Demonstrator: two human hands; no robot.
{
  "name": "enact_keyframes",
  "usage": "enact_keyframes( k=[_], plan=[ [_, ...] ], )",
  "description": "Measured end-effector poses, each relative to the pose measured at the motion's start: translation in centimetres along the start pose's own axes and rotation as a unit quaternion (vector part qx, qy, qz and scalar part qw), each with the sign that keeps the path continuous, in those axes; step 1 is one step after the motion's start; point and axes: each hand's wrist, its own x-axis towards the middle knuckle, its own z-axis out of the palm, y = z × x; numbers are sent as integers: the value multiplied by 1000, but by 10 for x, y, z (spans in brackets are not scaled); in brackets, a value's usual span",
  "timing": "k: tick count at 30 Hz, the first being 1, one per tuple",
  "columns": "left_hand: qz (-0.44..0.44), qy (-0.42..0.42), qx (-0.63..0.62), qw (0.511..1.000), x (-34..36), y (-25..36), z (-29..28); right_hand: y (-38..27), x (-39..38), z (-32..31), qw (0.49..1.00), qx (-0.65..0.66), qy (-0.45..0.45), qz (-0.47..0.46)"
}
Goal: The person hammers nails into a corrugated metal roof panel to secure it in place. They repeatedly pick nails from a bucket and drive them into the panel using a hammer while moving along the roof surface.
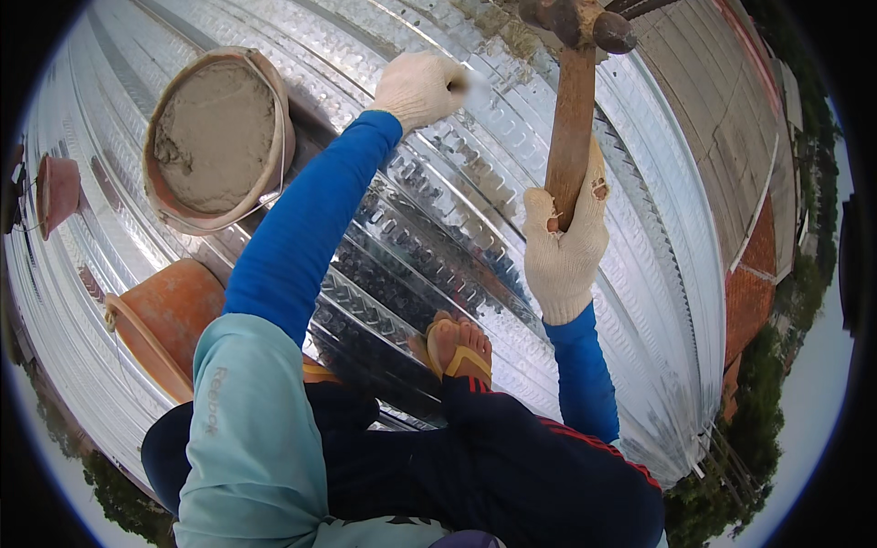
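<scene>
Hammer [577,91] has a brown wooden handle [570,146].

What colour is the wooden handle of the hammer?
The hammer handle is medium brown; it shows best in the head view.

A hammer [573,119] loses part of its head [577,23] to the upper edge above the right grip [566,247], which hides the handle's end. A pale blur [476,85] beside the left grip [420,89] may be something held; below and left of that grip, a sleeve [254,402] partly covers an orange bucket [174,310].
</scene>
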Motion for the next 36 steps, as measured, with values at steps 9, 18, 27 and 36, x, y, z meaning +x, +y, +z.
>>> enact_keyframes(
  k=[9, 18, 27, 36],
  plan=[
    [-20, -11, 39, 999, 0, 13, -2, 13, -6, 10, 995, -26, -76, 66],
    [-11, -4, 24, 1000, -5, 12, 5, 40, -4, 22, 984, -93, -100, 116],
    [-16, -15, 16, 1000, 1, 12, -1, 26, -12, 15, 1000, -9, 28, 7],
    [-5, 15, 13, 1000, -2, 3, 6, 3, -8, 2, 1000, -15, -4, 17]
  ],
)
